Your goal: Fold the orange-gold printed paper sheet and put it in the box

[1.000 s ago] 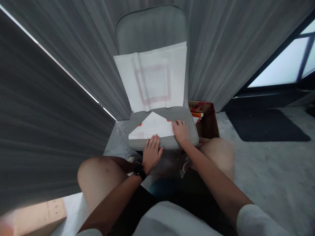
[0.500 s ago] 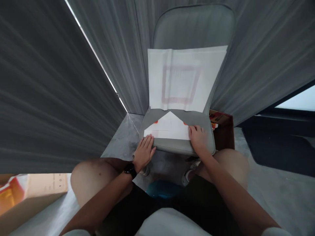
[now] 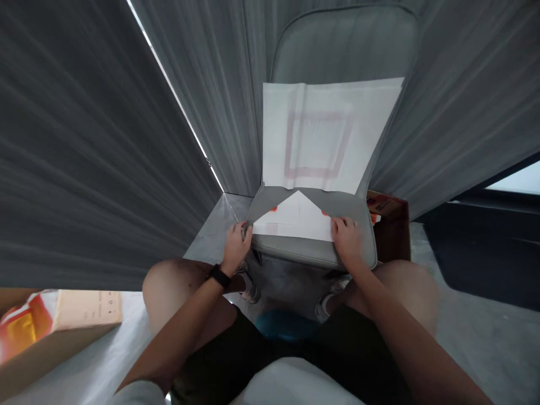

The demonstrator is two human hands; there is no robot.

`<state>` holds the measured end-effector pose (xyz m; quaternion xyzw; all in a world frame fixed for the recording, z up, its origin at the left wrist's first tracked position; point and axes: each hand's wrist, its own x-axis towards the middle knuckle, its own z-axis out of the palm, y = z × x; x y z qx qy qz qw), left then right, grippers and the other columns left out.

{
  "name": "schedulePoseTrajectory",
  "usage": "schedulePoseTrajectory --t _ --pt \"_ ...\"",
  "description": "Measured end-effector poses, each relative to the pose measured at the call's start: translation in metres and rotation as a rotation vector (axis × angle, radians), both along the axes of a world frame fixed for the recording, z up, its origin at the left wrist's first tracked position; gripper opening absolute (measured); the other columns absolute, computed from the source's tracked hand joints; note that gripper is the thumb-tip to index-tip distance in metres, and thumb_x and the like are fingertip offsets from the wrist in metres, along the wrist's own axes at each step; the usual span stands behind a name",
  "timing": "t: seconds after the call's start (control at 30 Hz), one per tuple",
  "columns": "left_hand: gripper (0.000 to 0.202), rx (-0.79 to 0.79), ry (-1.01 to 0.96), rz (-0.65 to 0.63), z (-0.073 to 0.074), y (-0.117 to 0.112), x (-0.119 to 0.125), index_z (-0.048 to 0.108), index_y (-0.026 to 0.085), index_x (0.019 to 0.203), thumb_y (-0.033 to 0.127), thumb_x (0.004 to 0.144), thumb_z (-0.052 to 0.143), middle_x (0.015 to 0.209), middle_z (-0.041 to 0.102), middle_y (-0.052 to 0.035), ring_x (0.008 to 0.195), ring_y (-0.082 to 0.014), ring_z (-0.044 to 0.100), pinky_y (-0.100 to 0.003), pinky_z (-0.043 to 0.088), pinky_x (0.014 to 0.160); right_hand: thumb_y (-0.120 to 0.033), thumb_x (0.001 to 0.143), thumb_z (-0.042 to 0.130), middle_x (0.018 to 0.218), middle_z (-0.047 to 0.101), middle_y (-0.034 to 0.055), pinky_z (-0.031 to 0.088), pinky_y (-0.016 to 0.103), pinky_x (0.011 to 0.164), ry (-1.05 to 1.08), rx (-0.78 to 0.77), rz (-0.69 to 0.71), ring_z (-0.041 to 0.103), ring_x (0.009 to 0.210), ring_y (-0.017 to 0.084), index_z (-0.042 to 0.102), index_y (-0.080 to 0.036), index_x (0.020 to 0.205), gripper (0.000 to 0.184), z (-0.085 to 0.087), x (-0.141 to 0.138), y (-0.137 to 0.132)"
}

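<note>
A white sheet of paper (image 3: 295, 219), folded to a low peak with small orange marks on its two slopes, lies on the grey chair's seat (image 3: 291, 249). At its left corner is my left hand (image 3: 237, 246), fingers curled and thumb against the paper's end, beside the seat edge. My right hand (image 3: 348, 241) has its fingers bent over the right end of the paper, closed on it and resting on the seat. Behind, a larger white sheet (image 3: 324, 135) with a faint reddish frame showing leans on the chair's backrest.
A reddish-brown open box (image 3: 392, 230) stands right of the chair. At lower left is a cardboard box (image 3: 86, 309) with a red and orange packet (image 3: 25, 326). Grey curtains (image 3: 181, 56) hang around. A dark mat (image 3: 476, 259) lies on the floor at right.
My left hand has slid left off the paper's front, from lying flat to curled at its left corner. My right hand stays at the right end. The view has shifted slightly.
</note>
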<state>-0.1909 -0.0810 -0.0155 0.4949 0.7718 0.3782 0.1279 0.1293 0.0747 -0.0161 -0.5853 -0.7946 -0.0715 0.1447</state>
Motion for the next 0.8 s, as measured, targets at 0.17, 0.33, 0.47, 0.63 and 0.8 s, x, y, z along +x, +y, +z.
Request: schedulePoseTrajectory --t 0.17,0.33,0.47,0.63,0.8 --pt "0.029 -0.064 -0.153 -0.025 -0.007 0.037 -0.021 0.071 0.015 0.100 0.043 0.092 0.068 0.087 0.070 -0.0055 0.079 -0.0181 0.063 -0.030 0.053 0.076 -0.025 0.102 0.045 0.113 0.073 0.0161 0.039 0.039 0.083 0.016 0.018 0.023 0.058 0.095 0.027 0.078 -0.017 0.116 0.037 -0.008 0.006 0.006" --pt "0.024 -0.064 -0.202 -0.002 -0.017 0.043 -0.021 0.073 0.018 0.090 0.042 0.087 0.076 0.088 0.066 -0.0041 0.084 -0.0190 0.060 -0.030 0.049 0.079 -0.029 0.100 0.044 0.108 0.073 0.0180 0.042 0.042 0.084 0.041 0.064 0.036 0.058 0.093 0.030 0.078 -0.015 0.113 0.039 -0.016 0.011 0.011" --pt "0.019 -0.061 -0.249 0.033 -0.025 0.045 -0.019 0.072 0.020 0.087 0.039 0.087 0.077 0.085 0.063 -0.0027 0.085 -0.0196 0.059 -0.031 0.047 0.080 -0.028 0.099 0.043 0.106 0.072 0.0191 0.045 0.043 0.086 0.046 0.093 0.059 0.060 0.095 0.031 0.078 -0.014 0.110 0.039 -0.020 0.012 0.012" --pt "0.014 -0.047 -0.308 0.055 -0.032 0.045 -0.017 0.072 0.020 0.091 0.033 0.088 0.075 0.090 0.064 -0.0036 0.087 -0.0195 0.059 -0.031 0.047 0.081 -0.030 0.100 0.043 0.105 0.073 0.0185 0.046 0.043 0.086 0.031 0.105 0.047 0.061 0.095 0.031 0.077 -0.014 0.109 0.039 -0.021 0.013 0.011" --pt "0.012 -0.045 -0.348 0.046 -0.035 0.047 -0.020 0.071 0.019 0.098 0.029 0.090 0.072 0.090 0.067 -0.0033 0.084 -0.0183 0.060 -0.029 0.048 0.077 -0.028 0.099 0.044 0.105 0.072 0.0193 0.045 0.044 0.086 0.039 0.067 0.047 0.061 0.097 0.032 0.076 -0.014 0.111 0.037 -0.020 0.011 0.011"
